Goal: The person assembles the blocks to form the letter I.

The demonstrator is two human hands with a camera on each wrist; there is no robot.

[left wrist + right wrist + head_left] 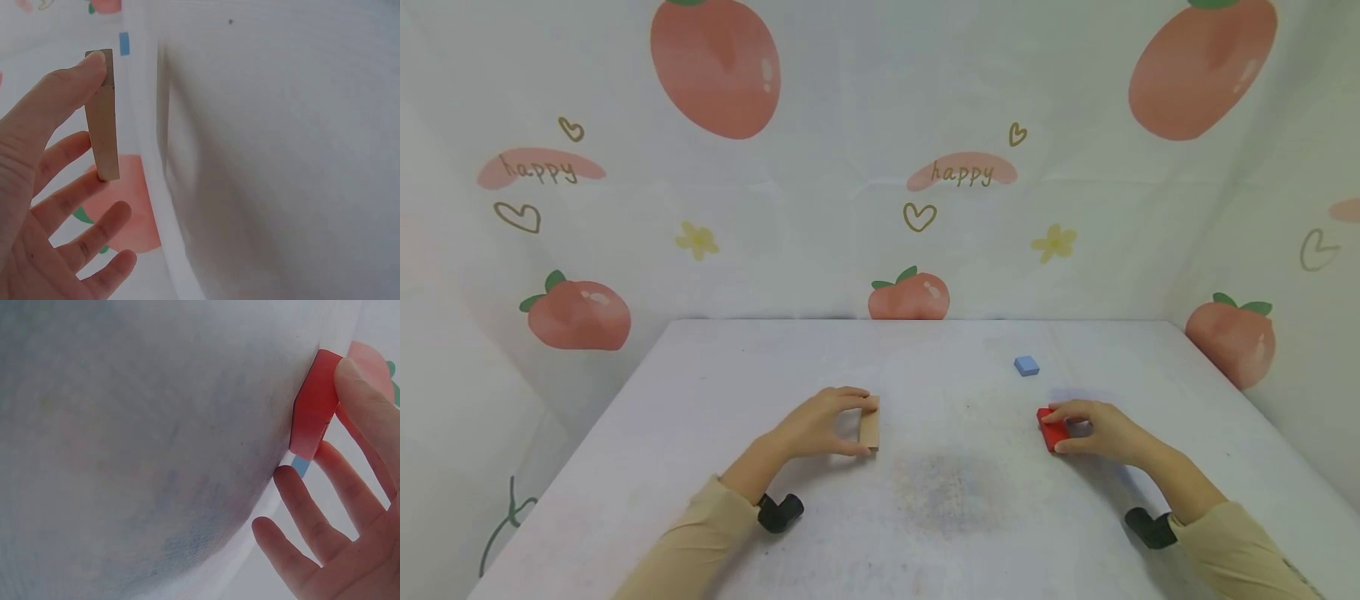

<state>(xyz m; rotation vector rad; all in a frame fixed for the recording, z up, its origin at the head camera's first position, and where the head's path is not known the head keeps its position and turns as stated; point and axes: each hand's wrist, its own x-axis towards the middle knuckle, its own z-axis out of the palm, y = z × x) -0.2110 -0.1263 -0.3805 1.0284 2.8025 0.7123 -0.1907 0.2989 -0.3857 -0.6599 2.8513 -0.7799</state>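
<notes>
My left hand [826, 423] pinches a long tan wooden block [869, 423] between thumb and fingertips, one at each end. The left wrist view shows the thumb on one end of the wooden block [103, 128], with a shadow beside it on the table. On the right, my right hand [1101, 431] grips a red block [1052, 429] with thumb and fingers. In the right wrist view the red block [314, 403] has slanted corners and sits right at the table surface; the other fingers [306, 512] spread out below it.
A small blue block [1026, 366] lies farther back, beyond the red one. The white table [760, 358] has a greyish stain in front, between the hands. Behind and beside it hangs a white cloth [835, 108] printed with fruit, hearts and flowers. Black wrist devices [780, 513] sit at both cuffs.
</notes>
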